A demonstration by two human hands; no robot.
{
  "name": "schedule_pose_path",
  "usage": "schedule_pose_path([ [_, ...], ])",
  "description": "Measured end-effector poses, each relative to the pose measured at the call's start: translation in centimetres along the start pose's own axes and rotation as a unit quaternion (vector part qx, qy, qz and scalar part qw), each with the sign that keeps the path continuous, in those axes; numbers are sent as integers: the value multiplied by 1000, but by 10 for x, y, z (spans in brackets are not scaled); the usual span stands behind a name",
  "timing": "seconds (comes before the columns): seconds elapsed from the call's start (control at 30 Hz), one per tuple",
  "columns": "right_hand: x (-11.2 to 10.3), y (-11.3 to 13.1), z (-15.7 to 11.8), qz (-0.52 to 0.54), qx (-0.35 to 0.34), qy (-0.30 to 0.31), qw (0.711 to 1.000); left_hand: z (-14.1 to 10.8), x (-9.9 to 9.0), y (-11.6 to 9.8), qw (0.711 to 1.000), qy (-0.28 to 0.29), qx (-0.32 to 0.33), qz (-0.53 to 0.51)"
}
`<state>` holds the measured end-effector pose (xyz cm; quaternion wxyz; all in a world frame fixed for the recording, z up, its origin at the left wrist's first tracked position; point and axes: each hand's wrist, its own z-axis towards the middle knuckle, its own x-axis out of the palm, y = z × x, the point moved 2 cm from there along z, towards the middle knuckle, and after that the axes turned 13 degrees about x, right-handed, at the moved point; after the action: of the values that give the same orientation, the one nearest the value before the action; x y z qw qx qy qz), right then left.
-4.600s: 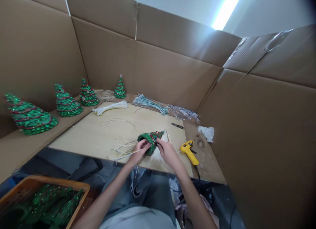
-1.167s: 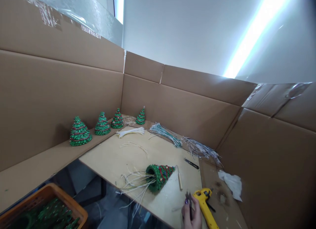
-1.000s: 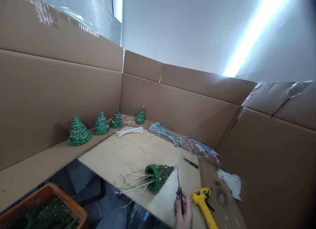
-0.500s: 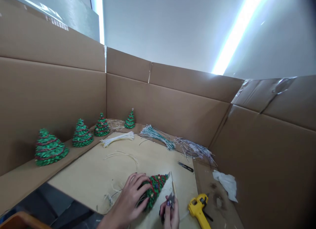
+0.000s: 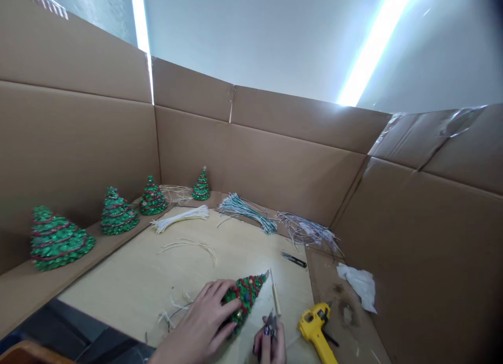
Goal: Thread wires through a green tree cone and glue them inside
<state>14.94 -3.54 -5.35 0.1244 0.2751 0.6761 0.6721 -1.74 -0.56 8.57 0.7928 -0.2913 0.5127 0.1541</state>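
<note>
- the green tree (image 5: 250, 291) is lying on its side on the counter (image 5: 137, 280), its lower end resting beneath the left hand (image 5: 214, 311), whose fingers are curling over it and gripping it.
- the right hand (image 5: 270, 343) is grasping dark snips (image 5: 272, 319) just to the right of the tree.
- the tree is showing glittery green foliage, red garland winding round it and small blue and pale beads; its tip is pointing away from the person.
- an orange bin (image 5: 31, 354) is showing only its rim; its contents are lying out of view.

Pale tabletop (image 5: 133, 280) with tree ornament (image 5: 250, 293), white bundle (image 5: 181, 219), black snips (image 5: 294, 260).
</note>
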Motion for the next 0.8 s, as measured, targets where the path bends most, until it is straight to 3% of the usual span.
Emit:
schedule_pose_path([
  [0.27,-1,-4,-1,-6,-4,-2,1000,10,5,-3,999,33,-37,-15],
  [0.57,-7,11,0,-62,-21,26,998,10,-3,6,998,-10,-20,-62],
  [0.8,-7,16,0,-85,-47,25,995,8,4,9,997,-39,-2,-66],
])
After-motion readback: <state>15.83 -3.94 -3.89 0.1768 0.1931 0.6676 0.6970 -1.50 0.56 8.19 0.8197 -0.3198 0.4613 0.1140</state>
